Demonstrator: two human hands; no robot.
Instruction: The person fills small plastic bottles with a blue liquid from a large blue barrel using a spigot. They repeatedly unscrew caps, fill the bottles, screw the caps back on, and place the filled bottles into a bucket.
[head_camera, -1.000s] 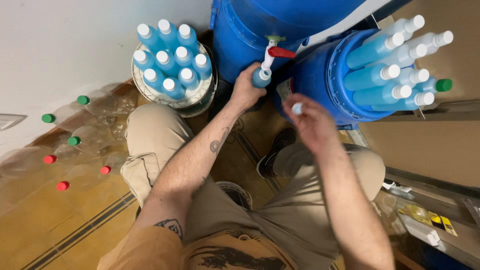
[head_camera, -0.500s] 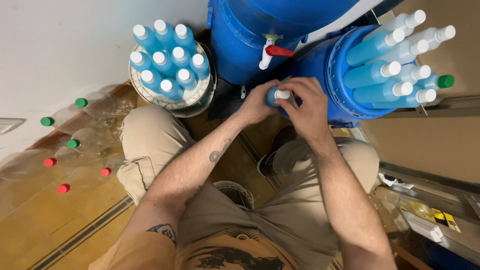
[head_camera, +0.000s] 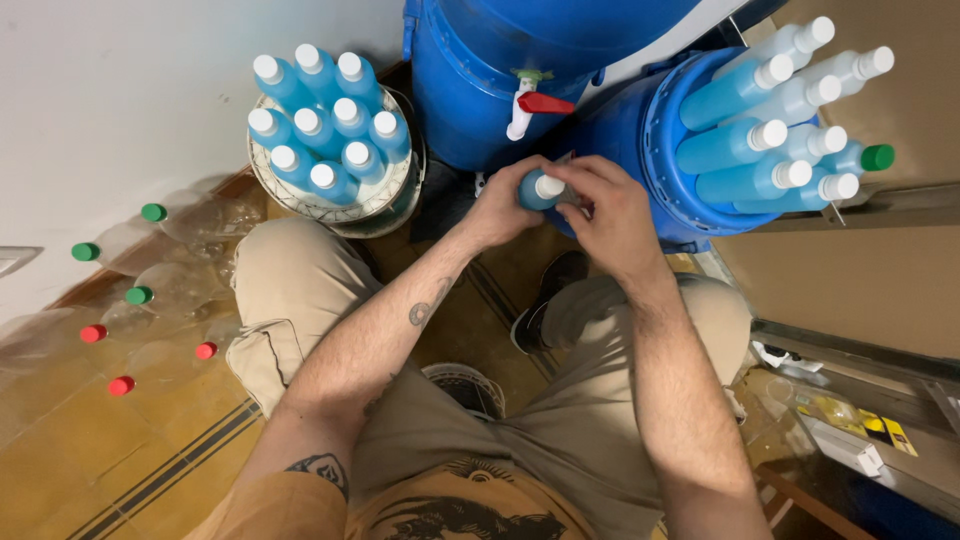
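Blue bottle (head_camera: 540, 189) mostly hidden inside both hands' grip.

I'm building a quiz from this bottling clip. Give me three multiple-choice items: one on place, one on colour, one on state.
1. Where is the tap?
A. on the blue drum
B. on the floor
C. on the wall

2. What colour is the tap's lever?
A. green
B. red
C. yellow

3. What is the held bottle like?
A. empty
B. lying on the floor
C. blue-filled, white-capped

Answers:
1 A, it juts from the drum's front.
2 B, the lever is red.
3 C, left hand grips it, right hand at its cap.
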